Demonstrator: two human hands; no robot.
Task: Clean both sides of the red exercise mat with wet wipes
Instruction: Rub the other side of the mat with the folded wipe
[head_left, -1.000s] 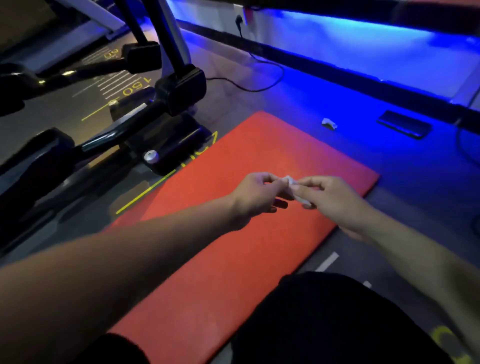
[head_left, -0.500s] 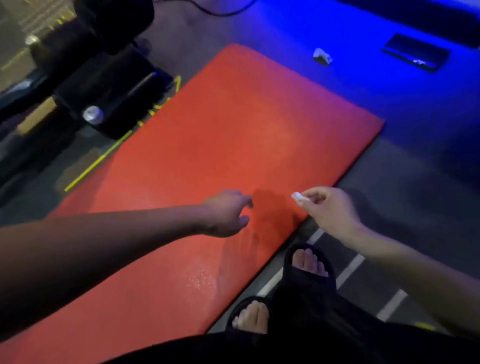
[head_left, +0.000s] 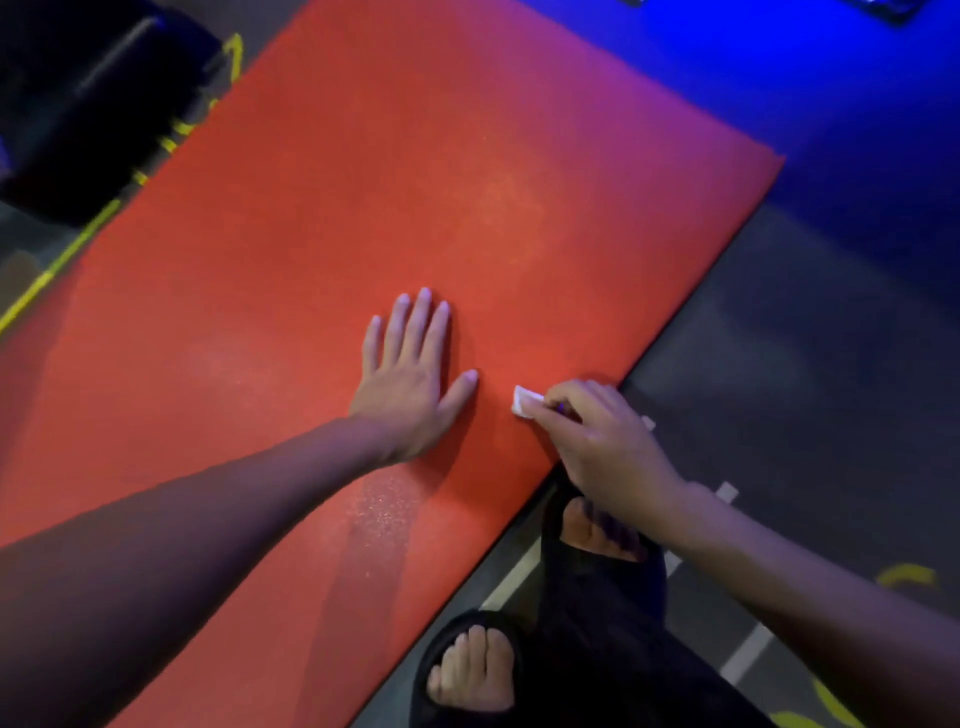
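Now left hand (head_left: 410, 384) lies flat on red mat (head_left: 322, 218); right hand (head_left: 597, 441) pinches wipe (head_left: 524, 402) near its edge.

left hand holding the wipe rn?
No: the left hand lies flat and empty on the red mat; the right hand pinches the wipe.

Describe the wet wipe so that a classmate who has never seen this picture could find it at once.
Start from the red exercise mat that fills most of the floor, and follow its right-hand edge to where the two hands meet. The left hand lies flat and holds nothing; the right hand pinches the wet wipe. It is the only small white folded thing on the mat.
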